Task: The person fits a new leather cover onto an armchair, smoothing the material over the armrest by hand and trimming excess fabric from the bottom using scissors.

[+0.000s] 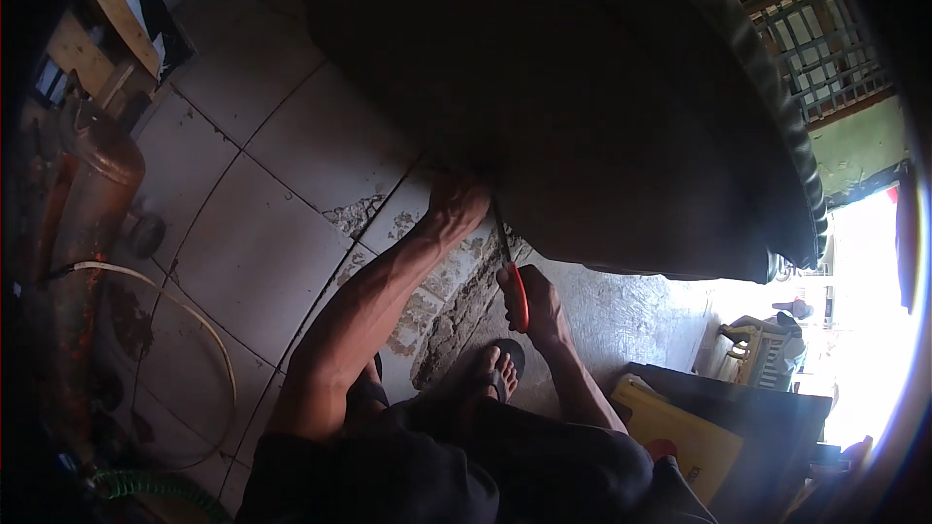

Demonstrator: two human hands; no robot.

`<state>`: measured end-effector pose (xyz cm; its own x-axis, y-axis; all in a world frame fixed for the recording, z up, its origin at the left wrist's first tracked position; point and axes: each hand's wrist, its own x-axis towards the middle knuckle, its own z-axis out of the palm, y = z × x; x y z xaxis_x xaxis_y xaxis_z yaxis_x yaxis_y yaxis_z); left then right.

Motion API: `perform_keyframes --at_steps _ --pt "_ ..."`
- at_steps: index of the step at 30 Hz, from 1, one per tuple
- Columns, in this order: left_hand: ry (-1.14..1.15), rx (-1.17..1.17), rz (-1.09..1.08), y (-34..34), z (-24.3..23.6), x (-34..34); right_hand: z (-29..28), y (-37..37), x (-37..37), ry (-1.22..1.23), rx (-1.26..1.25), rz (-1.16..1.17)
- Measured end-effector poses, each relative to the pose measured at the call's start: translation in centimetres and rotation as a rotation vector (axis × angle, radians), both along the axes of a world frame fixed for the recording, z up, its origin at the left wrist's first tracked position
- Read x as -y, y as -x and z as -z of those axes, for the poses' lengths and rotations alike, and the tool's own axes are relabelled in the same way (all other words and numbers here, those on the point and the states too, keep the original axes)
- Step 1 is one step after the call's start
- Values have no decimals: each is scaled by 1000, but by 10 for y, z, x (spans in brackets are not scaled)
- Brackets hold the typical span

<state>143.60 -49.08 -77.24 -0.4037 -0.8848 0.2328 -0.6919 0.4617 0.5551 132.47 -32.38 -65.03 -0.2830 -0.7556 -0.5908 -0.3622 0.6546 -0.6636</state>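
Note:
A large dark upholstered piece (621, 87) with a gathered edge fills the upper middle. My left hand (459, 199) reaches into the shadow at its lower edge, fingers curled; what they hold is too dark to make out. In my right hand (537, 296), just below that edge, is a tool with a red handle (518, 296). Its thin dark shaft points up toward my left hand, and its tip is lost in shadow.
Cracked, broken floor tiles (257, 243) lie beneath my sandalled feet. At left stand a rusty cylinder (102, 150) with hoses and some wooden boards (121, 10). A yellow case (684, 432) lies at lower right, near a bright doorway (859, 311) with chair-like furniture (762, 349).

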Motion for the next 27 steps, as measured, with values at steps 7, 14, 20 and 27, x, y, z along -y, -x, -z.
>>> perform_keyframes --at_steps 7,14,20,27 --pt "-72 109 -33 5 -12 -1 1 -4 1 8 -32 -4" --pt "19 387 149 4 31 17 22 30 -18 161 43 -51" --pt "243 182 155 2 20 10 33 56 -55 302 -180 -418" --pt "213 137 75 3 21 10 80 80 -202 165 -440 -303"
